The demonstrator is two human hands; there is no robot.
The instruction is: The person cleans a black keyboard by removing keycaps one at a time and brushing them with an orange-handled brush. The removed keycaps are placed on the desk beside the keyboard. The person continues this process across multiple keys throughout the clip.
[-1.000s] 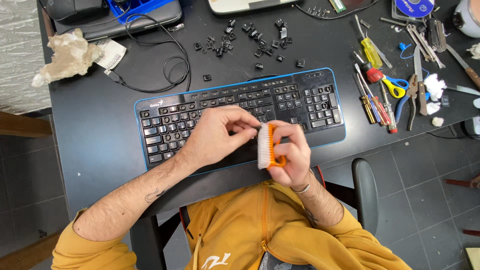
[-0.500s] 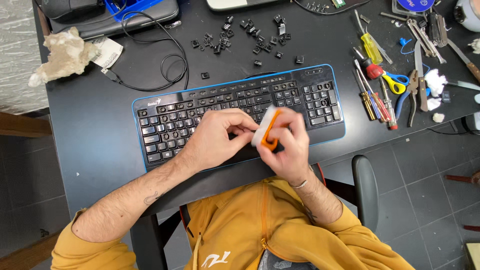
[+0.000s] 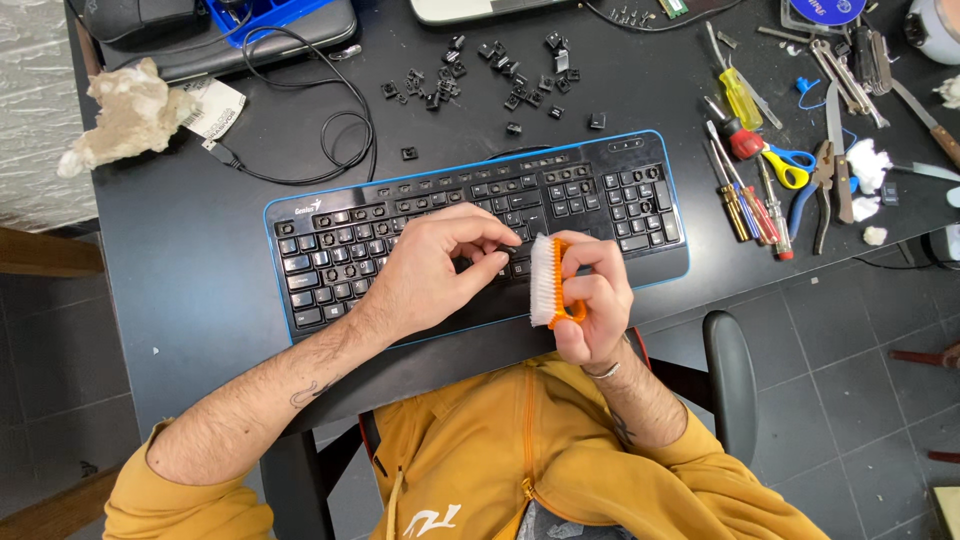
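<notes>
- The right hand (image 3: 592,300) has its fingers clamped around an orange brush (image 3: 548,282) with white bristles, held at the front edge of the keyboard (image 3: 420,215), bristles facing left toward the other hand.
- The left hand (image 3: 432,270) rests on the middle of the keyboard; its thumb and forefinger are pinched together on a small dark piece, seemingly a keycap (image 3: 512,247), just beside the bristles.
- The keyboard is black with a blue rim and lies across the dark counter (image 3: 190,290); several key places on its left half look bare.
- Loose black keycaps (image 3: 500,70) lie scattered on the counter behind the keyboard, well apart from the hands.
- A blue tray (image 3: 275,12) sits on a dark flat case at the far edge; what it holds cannot be told.
- Right of the keyboard lie screwdrivers (image 3: 745,190), scissors (image 3: 785,165) and pliers (image 3: 825,185).
- A coiled black cable (image 3: 330,140) and a crumpled rag (image 3: 125,110) lie at the far left.
</notes>
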